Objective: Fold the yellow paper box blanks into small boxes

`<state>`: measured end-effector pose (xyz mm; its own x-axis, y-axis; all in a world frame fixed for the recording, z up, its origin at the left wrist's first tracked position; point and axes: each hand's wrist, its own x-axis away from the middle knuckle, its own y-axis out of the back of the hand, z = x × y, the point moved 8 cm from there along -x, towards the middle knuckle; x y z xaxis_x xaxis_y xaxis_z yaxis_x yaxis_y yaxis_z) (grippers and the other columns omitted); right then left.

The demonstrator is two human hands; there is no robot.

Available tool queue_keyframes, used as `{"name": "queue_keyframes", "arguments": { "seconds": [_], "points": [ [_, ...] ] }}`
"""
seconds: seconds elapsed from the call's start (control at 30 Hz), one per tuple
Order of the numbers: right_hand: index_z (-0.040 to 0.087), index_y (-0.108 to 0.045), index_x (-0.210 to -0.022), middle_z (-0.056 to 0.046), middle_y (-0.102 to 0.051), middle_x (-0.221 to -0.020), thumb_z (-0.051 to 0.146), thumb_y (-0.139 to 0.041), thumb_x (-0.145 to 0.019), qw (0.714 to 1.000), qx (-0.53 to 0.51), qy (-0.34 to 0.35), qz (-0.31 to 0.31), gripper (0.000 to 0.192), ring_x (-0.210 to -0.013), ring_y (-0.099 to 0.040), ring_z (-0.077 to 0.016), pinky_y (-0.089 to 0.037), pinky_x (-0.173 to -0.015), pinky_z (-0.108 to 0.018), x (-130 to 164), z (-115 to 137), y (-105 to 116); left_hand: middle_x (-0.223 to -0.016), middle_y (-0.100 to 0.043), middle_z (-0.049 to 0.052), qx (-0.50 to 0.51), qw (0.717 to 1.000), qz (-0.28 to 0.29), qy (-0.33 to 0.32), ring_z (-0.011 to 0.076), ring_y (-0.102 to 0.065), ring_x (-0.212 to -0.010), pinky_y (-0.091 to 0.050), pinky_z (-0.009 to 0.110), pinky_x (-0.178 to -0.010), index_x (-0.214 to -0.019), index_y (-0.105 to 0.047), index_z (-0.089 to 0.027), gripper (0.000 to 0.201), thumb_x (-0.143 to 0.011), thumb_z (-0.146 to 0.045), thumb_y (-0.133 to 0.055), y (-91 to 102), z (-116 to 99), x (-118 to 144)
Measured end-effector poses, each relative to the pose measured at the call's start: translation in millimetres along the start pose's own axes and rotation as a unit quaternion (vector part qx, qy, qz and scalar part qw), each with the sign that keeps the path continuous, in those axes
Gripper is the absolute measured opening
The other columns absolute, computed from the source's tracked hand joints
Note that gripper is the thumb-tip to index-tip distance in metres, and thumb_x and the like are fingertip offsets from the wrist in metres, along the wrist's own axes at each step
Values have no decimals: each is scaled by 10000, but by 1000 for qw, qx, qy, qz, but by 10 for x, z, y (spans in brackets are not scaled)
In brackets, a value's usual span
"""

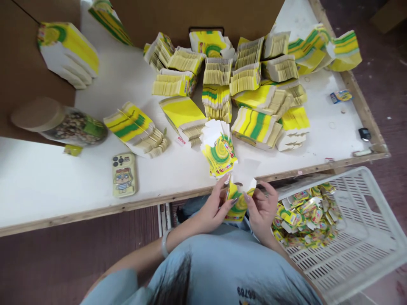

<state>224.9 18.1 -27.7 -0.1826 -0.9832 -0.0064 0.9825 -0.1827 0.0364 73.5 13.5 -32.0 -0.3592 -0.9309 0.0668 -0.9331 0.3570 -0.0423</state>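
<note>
Between my two hands, at the table's front edge, is a small yellow and green printed carton (238,207) with its white top flaps standing up. My left hand (214,205) grips its left side, thumb on the front. My right hand (261,207) holds the right side near the upper edge, thumb against the printed face. Just beyond my left hand lies a fanned pile of flat cartons (219,148), white flaps pointing away. Farther back sit several thick stacks of flat cartons (254,127), some on their edges.
A white plastic basket (378,212) with many small cartons (307,216) stands at lower right. On the table (79,178) are a phone (124,176), a jar (63,123), a banded carton stack (136,129) and a small black object (364,134). Cardboard (197,15) stands behind.
</note>
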Motion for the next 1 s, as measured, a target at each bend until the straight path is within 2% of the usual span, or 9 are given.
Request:
{"name": "queue_keyframes", "arguments": {
  "seconds": [0.1, 0.23, 0.33, 0.43, 0.53, 0.6, 0.67, 0.8, 1.0],
  "points": [
    [228, -655, -1202, -82, -774, -1069, 310, -752, -871, 998, 19, -18, 64, 355, -881, -759, -189, -623, -760, -312, 10, -29, 30, -1275, -658, 151, 74, 995, 44, 58, 233, -683, -1054, -577, 384, -913, -1605, -202, -249, 688, -1029, -523, -460, -11, 59, 100],
    [219, -711, -953, -16, -748, -819, 299, -672, -939, 986, 30, -41, 159, 90, -708, -710, -148, -586, -632, -248, 68, -26, -48, -1044, -676, 74, 92, 987, 80, 105, 189, -663, -905, -568, 313, -808, -1395, -485, -199, 522, -999, -537, -530, 2, 33, 147],
    [241, -671, -1147, -13, -760, -880, 295, -653, -954, 992, 26, -31, 122, 202, -750, -731, -153, -603, -664, -262, 99, -19, -14, -1080, -682, 96, 47, 996, 19, 75, 188, -651, -917, -558, 322, -839, -1331, -547, -179, 473, -1014, -527, -498, 91, 11, 107],
    [273, -562, -1404, -51, -799, -1036, 307, -639, -964, 990, 60, 9, 130, 448, -940, -776, -198, -643, -817, -360, 89, 7, 25, -1247, -691, 156, 44, 998, -14, 50, 241, -671, -1073, -557, 386, -945, -1562, -352, -191, 659, -1019, -545, -468, 117, 3, 71],
    [296, -710, -1262, -81, -786, -1193, 385, -696, -930, 962, 112, 94, 230, 343, -1111, -753, -251, -624, -946, -438, 81, 121, -5, -1315, -699, 173, 32, 998, 25, 37, 278, -662, -1201, -516, 427, -1061, -1506, -506, -172, 642, -1027, -585, -398, 72, -43, 40],
    [292, -748, -1215, -97, -757, -1267, 497, -757, -864, 950, 101, 104, 275, 407, -1156, -735, -283, -619, -959, -453, 80, 174, -15, -1287, -725, 165, 18, 998, 40, 45, 278, -675, -1198, -521, 416, -1060, -1400, -630, -154, 608, -1024, -581, -415, 69, -62, 26],
    [281, -725, -1252, -105, -748, -1272, 530, -761, -850, 956, 72, 32, 284, 474, -1118, -746, -272, -642, -891, -417, 67, 138, -30, -1190, -767, 145, -8, 997, 32, 66, 261, -707, -1116, -557, 395, -996, -1387, -643, -141, 583, -1020, -551, -452, 98, -57, 16],
    [267, -629, -1295, -76, -772, -1139, 371, -747, -887, 956, -4, -142, 258, 438, -937, -773, -194, -651, -757, -320, 111, 31, -107, -944, -792, 94, -63, 994, 36, 82, 222, -726, -913, -588, 343, -851, -1440, -590, -111, 590, -1021, -506, -463, 115, -73, 0],
    [229, -641, -1293, -74, -779, -1061, 349, -736, -876, 948, 11, -161, 276, 445, -846, -764, -177, -650, -715, -301, 76, 115, -116, -855, -769, 62, -101, 990, 41, 84, 194, -706, -809, -575, 301, -767, -1470, -557, -115, 591, -1035, -495, -433, 116, -54, 8]
  ]
}}
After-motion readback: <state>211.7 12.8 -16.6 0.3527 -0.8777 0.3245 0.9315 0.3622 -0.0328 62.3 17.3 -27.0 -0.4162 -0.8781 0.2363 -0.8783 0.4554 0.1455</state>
